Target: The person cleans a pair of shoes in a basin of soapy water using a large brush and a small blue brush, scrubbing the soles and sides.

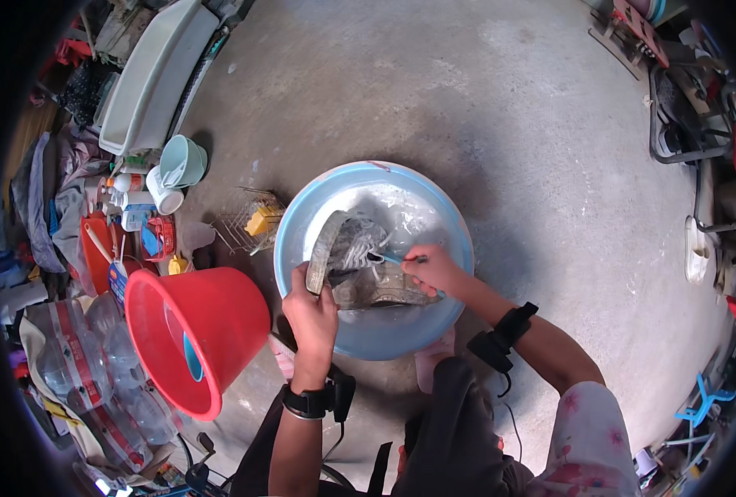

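Observation:
A wide blue basin (pixel 374 340) stands on the floor in front of me, with water in it. My left hand (pixel 310 317) grips a grey lace-up shoe (pixel 358 236) by its pale sole, and the shoe is tilted on its side inside the basin. My right hand (pixel 433 270) is closed around the blue handle of a brush (pixel 394 258). The brush's head end is at the white laces (pixel 358 253); its bristles cannot be made out. Below the held shoe, a second shoe (pixel 399 289) lies sole-up, partly in the water.
Left of the basin, a red bucket (pixel 237 323) lies tipped, a blue item inside. A wire basket (pixel 234 230) with a yellow object sits near the rim. Bottles, a green pail (pixel 184 161) and a long white tub (pixel 150 81) line the left. A white shoe (pixel 696 248) is far right.

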`<action>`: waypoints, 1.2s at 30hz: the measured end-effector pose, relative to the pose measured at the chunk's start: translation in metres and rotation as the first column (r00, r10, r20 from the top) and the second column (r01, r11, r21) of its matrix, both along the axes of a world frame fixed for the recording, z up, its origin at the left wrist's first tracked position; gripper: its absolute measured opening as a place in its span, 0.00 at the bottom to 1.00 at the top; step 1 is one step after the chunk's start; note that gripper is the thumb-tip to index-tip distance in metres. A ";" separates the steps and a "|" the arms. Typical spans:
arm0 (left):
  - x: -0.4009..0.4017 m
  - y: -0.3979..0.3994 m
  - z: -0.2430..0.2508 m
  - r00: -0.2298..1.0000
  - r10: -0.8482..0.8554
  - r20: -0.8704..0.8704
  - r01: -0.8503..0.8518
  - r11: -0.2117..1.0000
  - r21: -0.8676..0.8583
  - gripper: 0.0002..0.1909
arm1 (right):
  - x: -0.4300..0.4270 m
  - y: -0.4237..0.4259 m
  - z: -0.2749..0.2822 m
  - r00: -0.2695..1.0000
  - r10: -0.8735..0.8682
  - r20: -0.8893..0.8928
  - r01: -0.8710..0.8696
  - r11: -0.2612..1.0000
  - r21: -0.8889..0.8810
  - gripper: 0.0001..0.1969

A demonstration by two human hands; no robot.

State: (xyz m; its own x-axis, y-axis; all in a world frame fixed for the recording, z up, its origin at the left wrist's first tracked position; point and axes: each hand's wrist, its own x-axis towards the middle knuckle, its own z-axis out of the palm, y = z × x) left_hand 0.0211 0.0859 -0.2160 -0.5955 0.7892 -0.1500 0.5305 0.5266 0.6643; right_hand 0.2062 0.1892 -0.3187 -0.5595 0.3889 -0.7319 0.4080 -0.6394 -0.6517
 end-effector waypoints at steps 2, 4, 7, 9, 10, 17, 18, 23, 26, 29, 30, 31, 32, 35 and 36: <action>0.001 0.004 -0.001 1.000 -0.021 0.000 0.021 1.000 0.014 0.15 | 0.005 0.005 0.002 1.000 -0.007 0.026 0.008 1.000 -0.018 0.03; 0.001 0.006 -0.006 0.999 -0.048 0.020 0.047 0.998 0.029 0.16 | 0.012 0.006 -0.013 0.999 -0.015 0.051 0.017 0.999 -0.037 0.03; -0.004 0.014 0.006 0.994 -0.104 -0.016 0.104 0.994 -0.014 0.16 | 0.007 0.021 -0.020 0.949 0.194 0.249 -0.311 0.440 0.843 0.06; -0.010 0.010 0.006 0.993 -0.103 -0.056 0.102 0.995 -0.017 0.16 | -0.004 0.035 0.017 0.764 0.210 0.611 -0.608 -0.084 0.789 0.08; -0.014 0.008 0.009 0.991 -0.099 -0.092 0.097 0.995 -0.024 0.15 | -0.013 0.041 0.024 0.772 0.210 0.600 -0.597 -0.084 0.798 0.08; -0.005 0.006 0.005 0.999 -0.002 0.047 0.003 1.000 -0.022 0.17 | 0.005 -0.007 -0.022 0.853 0.171 0.493 -0.513 0.095 0.853 0.10; -0.004 0.004 0.004 0.999 -0.005 0.047 0.006 1.000 -0.017 0.17 | 0.000 -0.012 -0.017 0.910 0.148 0.388 -0.415 0.339 0.844 0.10; 0.007 0.009 -0.001 0.978 -0.169 -0.123 0.163 0.985 -0.062 0.19 | 0.008 0.014 -0.017 0.979 0.162 0.124 -0.174 0.980 0.093 0.11; 0.008 0.014 0.004 0.976 -0.193 -0.100 0.186 0.980 -0.076 0.20 | 0.011 0.014 -0.020 0.899 0.289 0.329 -0.432 0.708 0.559 0.10; 0.004 0.014 0.009 0.971 -0.200 -0.130 0.186 0.976 -0.110 0.20 | -0.005 0.024 0.001 0.795 0.164 0.583 -0.596 0.036 0.802 0.09; 0.005 0.010 0.008 0.975 -0.183 -0.126 0.169 0.979 -0.116 0.21 | -0.005 0.021 0.007 0.756 0.079 0.650 -0.635 -0.155 0.757 0.08; 0.005 0.006 0.006 0.979 -0.166 -0.121 0.151 0.981 -0.123 0.21 | -0.002 0.021 0.002 0.750 0.089 0.655 -0.641 -0.147 0.753 0.08; 0.003 0.007 0.002 0.988 -0.135 -0.071 0.127 0.985 -0.115 0.22 | 0.002 0.022 -0.005 0.783 0.099 0.614 -0.598 -0.153 0.787 0.08; 0.014 0.007 -0.002 0.981 -0.165 -0.098 0.155 0.983 -0.099 0.22 | 0.013 0.003 -0.031 0.858 0.122 0.499 -0.503 0.010 0.864 0.07; 0.013 0.011 0.001 0.977 -0.185 -0.102 0.174 0.979 -0.107 0.23 | 0.010 -0.003 -0.027 0.899 0.131 0.417 -0.436 0.195 0.879 0.06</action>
